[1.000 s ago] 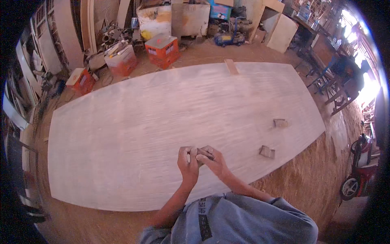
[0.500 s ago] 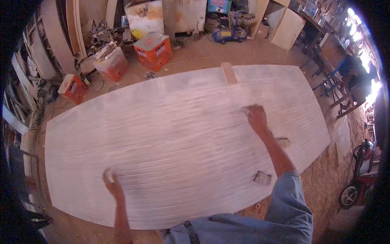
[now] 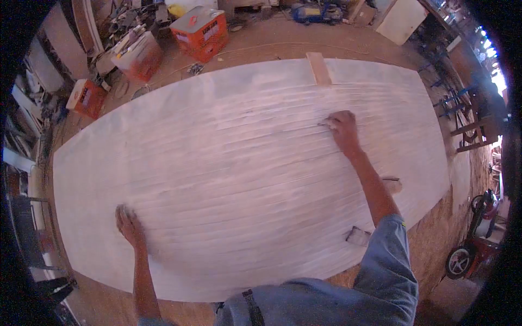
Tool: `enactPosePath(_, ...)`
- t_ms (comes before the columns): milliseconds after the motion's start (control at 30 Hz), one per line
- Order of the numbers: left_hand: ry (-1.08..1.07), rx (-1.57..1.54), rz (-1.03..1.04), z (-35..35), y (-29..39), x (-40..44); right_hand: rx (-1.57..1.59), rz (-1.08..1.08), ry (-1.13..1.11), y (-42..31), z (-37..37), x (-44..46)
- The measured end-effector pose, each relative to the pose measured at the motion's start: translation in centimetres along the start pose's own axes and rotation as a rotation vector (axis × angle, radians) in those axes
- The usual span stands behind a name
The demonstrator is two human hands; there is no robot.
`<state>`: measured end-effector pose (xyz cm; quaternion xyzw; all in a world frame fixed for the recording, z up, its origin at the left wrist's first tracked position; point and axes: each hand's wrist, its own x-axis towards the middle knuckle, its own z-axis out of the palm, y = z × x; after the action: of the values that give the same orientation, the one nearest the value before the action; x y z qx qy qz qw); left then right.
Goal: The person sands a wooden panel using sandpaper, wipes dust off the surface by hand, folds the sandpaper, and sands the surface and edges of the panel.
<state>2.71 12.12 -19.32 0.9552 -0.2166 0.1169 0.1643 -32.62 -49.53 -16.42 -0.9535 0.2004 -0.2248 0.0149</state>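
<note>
A large whitish panel [image 3: 217, 163], streaked with long thin lines, lies flat in front of me. My left hand [image 3: 129, 225] is over its left part, fingers bent around a small greyish piece at the fingertips, too blurred to name. Toward the right, my right hand [image 3: 345, 130] is pinched on a small pale piece whose kind I cannot make out. A small dusty grey square [image 3: 358, 236] lies on the panel near my right sleeve. Partly behind my right forearm is a tan piece with a dark edge [image 3: 392, 185].
A short wooden strip [image 3: 319, 69] lies across the panel's far edge. Beyond it stand orange-and-white boxes [image 3: 200, 35] and a blue machine [image 3: 312, 13]. A wheeled red machine [image 3: 462, 261] is at the right. Boards [image 3: 65, 43] lean at the left.
My left hand has moved left and slightly away from me across the panel. The right hand stays over nearly the same part of the panel. The view has tilted downward.
</note>
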Motion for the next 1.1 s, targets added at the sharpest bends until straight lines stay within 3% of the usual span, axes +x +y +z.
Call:
enactPosePath(100, 0.008, 0.07, 0.051, 0.5, -1.0, 0.0, 0.079, -0.162, 0.054, -7.8, 5.3, 2.2)
enactPosePath(233, -0.024, 0.138, 0.035, 0.0, -0.2, 0.0, 0.262, -0.344, -0.099, -17.8, 6.1, 6.9)
enactPosePath(333, -0.014, 0.065, 0.038, 0.2, -0.7, 0.0, 0.203, -0.435, -0.027, -14.0, 6.9, 6.4)
enactPosePath(367, 0.01, 0.016, 0.05, 0.4, -1.1, -0.4, -0.013, -0.381, -0.165, -11.1, 6.6, 5.7)
enactPosePath(400, -0.002, 0.013, 0.038, 0.0, -0.5, -0.7, 0.123, -0.248, -0.042, -8.0, 5.2, 4.4)
enactPosePath(500, -0.04, 0.078, 0.024, -0.6, 1.4, -0.2, 0.054, -0.09, -0.017, 0.4, 0.5, 1.6)
enactPosePath(600, 0.026, 0.126, 0.082, 0.1, 0.3, -0.5, 0.056, -0.074, -0.011, 0.5, 1.9, 1.2)
enactPosePath(767, -0.019, 0.149, -0.012, 0.9, -0.9, -0.1, 0.14, -0.197, 0.131, -15.4, 8.5, 5.4)
enactPosePath(833, -0.04, 0.154, -0.008, 0.1, 0.3, 0.2, 0.212, -0.226, -0.087, -20.1, 7.5, 7.3)
enactPosePath(933, -0.089, 0.167, 0.054, 0.0, -1.9, 0.7, 0.186, -0.281, -0.038, -16.7, 8.4, 5.3)
enactPosePath(967, -0.109, 0.179, 0.112, 0.3, -3.4, 0.7, 0.043, -0.226, -0.052, -14.0, 7.4, 4.0)
enactPosePath(1033, -0.075, 0.161, 0.112, 0.2, -5.6, 0.9, 0.013, -0.152, 0.065, -6.4, 5.5, 1.5)
enactPosePath(1100, -0.039, 0.144, 0.108, -0.1, -5.4, 1.4, 0.024, -0.036, 0.014, -1.8, 1.7, 0.3)
